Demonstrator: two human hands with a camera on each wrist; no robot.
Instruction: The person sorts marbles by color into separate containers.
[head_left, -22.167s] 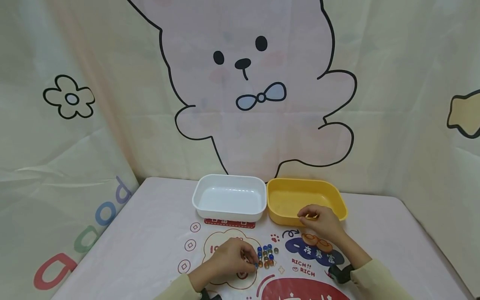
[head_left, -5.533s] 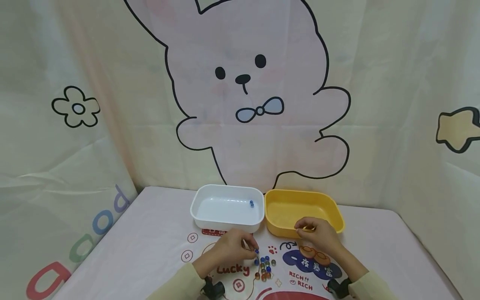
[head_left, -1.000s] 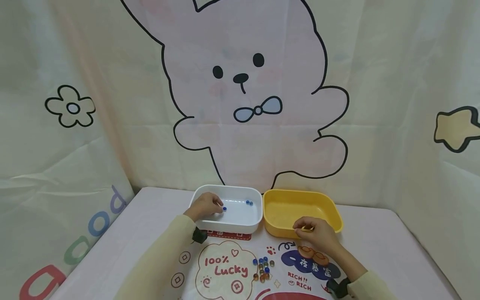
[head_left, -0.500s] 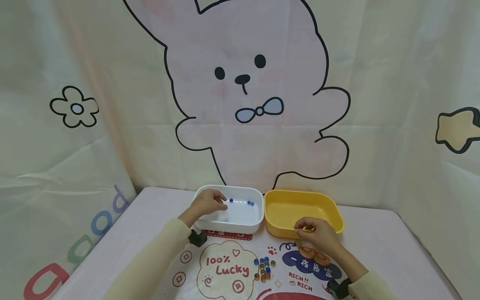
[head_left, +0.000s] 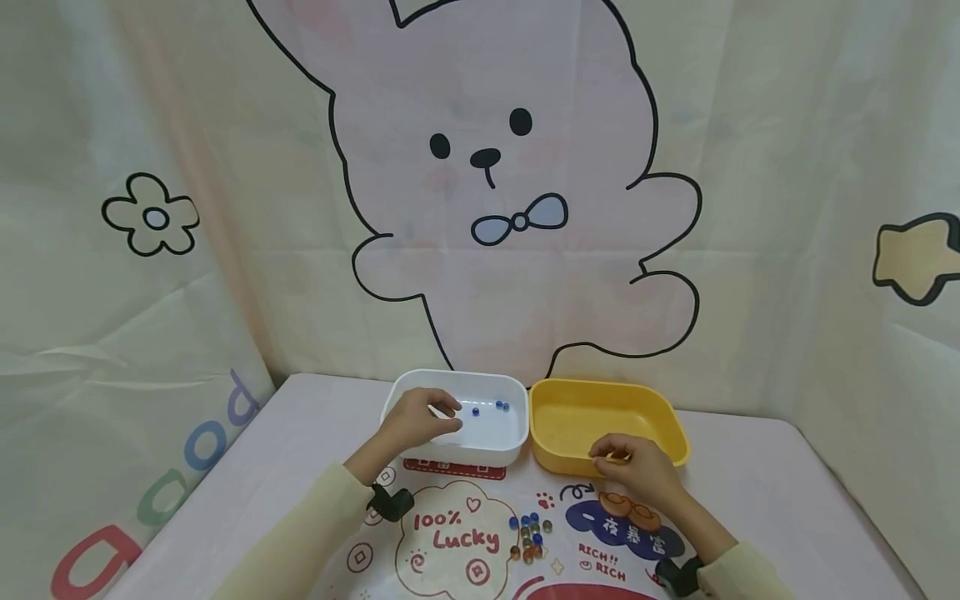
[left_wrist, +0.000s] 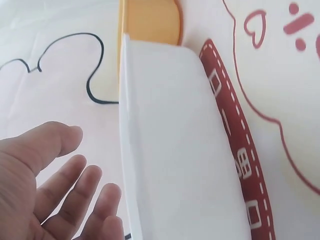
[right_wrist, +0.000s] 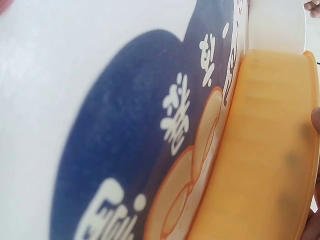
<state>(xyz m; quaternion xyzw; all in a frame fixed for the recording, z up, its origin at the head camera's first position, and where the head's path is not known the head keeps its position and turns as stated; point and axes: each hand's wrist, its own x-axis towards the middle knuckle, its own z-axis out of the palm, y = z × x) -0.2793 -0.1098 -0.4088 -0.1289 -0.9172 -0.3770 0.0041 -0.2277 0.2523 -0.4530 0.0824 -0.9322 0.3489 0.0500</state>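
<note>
Left hand: The person's left hand (head_left: 417,418) hovered over the left part of the white tray (head_left: 465,457), its grip released, thumb and fingers parted with nothing between them.
Freed marble: A blue marble (head_left: 476,412) lay on the tray's floor just beyond those fingertips; a second earlier it sat right beside them, and it had since rolled toward the right end.
Tray count: Two more blue marbles (head_left: 499,405) lay side by side there, making three where two had shown earlier.
Meaning: Judging by the loosened fingers, this marble's transfer appeared complete.
Right hand: The right hand (head_left: 641,464) stayed at the near rim of the yellow tray (head_left: 573,412), fingers bent; whether they pinched the rim could not be told.
Remaining marbles: A cluster of marbles (head_left: 537,540), blue, amber and brownish, sat on the printed table cover (head_left: 750,475) in front of the trays, with blue ones still among them.
Backdrop: A pale curtain (head_left: 780,317) with a bow-tied cartoon animal (head_left: 517,283) hung behind the side-by-side trays.
</note>
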